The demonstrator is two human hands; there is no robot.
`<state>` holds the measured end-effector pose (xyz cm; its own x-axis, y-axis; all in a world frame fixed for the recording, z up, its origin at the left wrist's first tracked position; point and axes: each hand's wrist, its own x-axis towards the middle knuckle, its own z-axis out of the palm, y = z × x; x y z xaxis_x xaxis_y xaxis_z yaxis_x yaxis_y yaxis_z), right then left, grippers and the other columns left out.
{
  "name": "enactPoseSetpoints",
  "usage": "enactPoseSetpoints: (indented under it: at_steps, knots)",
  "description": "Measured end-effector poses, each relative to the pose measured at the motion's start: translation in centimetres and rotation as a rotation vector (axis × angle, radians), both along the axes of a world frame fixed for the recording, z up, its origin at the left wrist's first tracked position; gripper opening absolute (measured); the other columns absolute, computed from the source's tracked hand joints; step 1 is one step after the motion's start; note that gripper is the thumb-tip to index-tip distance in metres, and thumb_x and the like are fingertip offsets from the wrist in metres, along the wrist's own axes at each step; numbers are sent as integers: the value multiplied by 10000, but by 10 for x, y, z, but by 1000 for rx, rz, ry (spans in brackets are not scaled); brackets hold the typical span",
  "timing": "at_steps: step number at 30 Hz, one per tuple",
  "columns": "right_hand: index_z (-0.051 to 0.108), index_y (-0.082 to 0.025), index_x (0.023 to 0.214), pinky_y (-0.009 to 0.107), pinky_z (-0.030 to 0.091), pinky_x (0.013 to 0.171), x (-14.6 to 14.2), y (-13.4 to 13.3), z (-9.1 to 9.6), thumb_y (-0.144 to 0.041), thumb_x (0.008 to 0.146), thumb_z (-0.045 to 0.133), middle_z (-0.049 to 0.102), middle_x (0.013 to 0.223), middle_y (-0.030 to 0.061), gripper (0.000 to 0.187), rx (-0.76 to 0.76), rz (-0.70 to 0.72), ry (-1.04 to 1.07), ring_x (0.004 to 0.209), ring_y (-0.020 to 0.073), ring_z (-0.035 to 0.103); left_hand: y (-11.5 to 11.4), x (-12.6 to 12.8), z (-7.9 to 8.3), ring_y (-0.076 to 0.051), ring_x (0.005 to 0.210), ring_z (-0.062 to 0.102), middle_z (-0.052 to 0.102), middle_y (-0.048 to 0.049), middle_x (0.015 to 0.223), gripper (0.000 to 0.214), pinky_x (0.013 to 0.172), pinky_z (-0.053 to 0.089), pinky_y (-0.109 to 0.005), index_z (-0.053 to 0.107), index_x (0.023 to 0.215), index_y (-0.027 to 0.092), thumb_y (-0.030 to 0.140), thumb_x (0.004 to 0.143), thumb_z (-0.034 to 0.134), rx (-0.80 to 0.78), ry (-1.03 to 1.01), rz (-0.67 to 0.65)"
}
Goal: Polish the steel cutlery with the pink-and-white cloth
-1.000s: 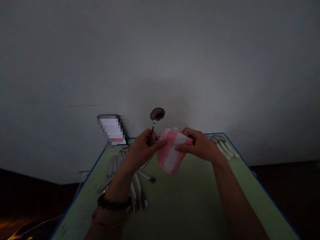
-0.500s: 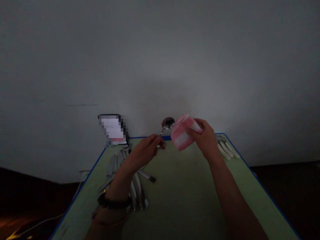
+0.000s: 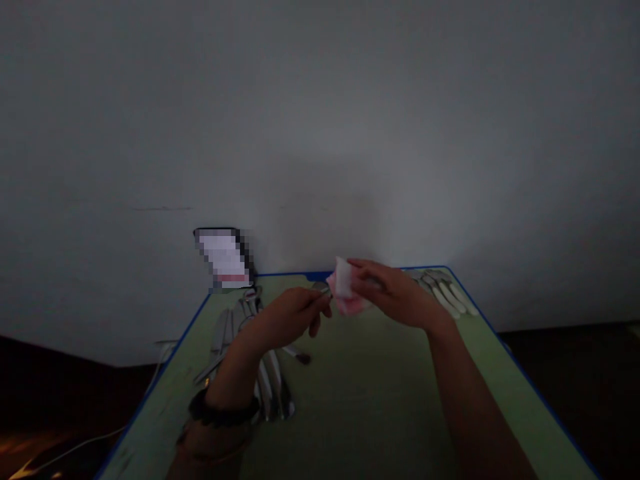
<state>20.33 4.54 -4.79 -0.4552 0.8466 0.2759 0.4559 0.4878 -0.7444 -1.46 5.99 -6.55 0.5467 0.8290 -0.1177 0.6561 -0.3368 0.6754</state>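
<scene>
My left hand (image 3: 290,315) pinches the handle of a metal spoon (image 3: 321,288), held low over the green table (image 3: 370,400). Only a short piece of the spoon shows; its bowl is hidden inside a pink and white cloth (image 3: 345,293). My right hand (image 3: 395,293) is closed on that cloth and wraps it round the spoon's end. Both hands meet near the far middle of the table. A dark bracelet sits on my left wrist.
A heap of metal cutlery (image 3: 265,373) lies on the table's left side, under my left forearm. More pale-handled cutlery (image 3: 445,290) lies in a row at the far right corner. A blurred-out dark-framed object (image 3: 223,257) leans against the wall at the far left corner.
The spoon was upright, bowl high; my left hand has tipped it down towards the right. My right hand moved the cloth up, then down over the spoon's bowl.
</scene>
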Motion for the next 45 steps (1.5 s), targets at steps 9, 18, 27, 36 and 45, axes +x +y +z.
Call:
enactPoseSetpoints:
  at_steps: [9,18,27,36,45]
  knots:
    - [545,-208,1068,315,377,841,-9,10,-18,-116,730,578,601,1071,70,351,61,-37,-221,976,188,546,-13,4,10,-137,475,524,566,18,505,253,518,339,-229,620,729,199,237,835,392,159,74,-18]
    - [575,-198,983,264,347,633,-11,8,-17,-160,692,646,658,875,65,301,31,-116,-304,762,187,575,-13,4,8,-151,536,540,586,-9,572,267,546,342,-240,615,729,187,234,848,380,218,129,-51]
    - [639,-192,904,222,343,582,-6,7,-2,-226,793,528,636,717,-1,160,191,-221,2,607,115,527,-15,0,27,-110,493,447,463,34,537,327,487,327,-210,622,721,196,382,854,388,36,-168,38]
    - [511,-178,697,209,308,424,-56,6,-19,-484,804,473,503,560,-25,327,-48,-604,738,451,85,407,-15,27,11,-62,363,234,281,85,460,360,363,197,-184,492,670,181,487,832,395,-210,-515,176]
    - [541,-173,759,217,342,427,-62,18,-32,-504,710,577,559,630,-8,337,-366,-423,1037,468,85,440,-12,36,1,-94,407,367,435,42,496,329,392,289,-199,518,644,188,389,858,368,-33,-365,167]
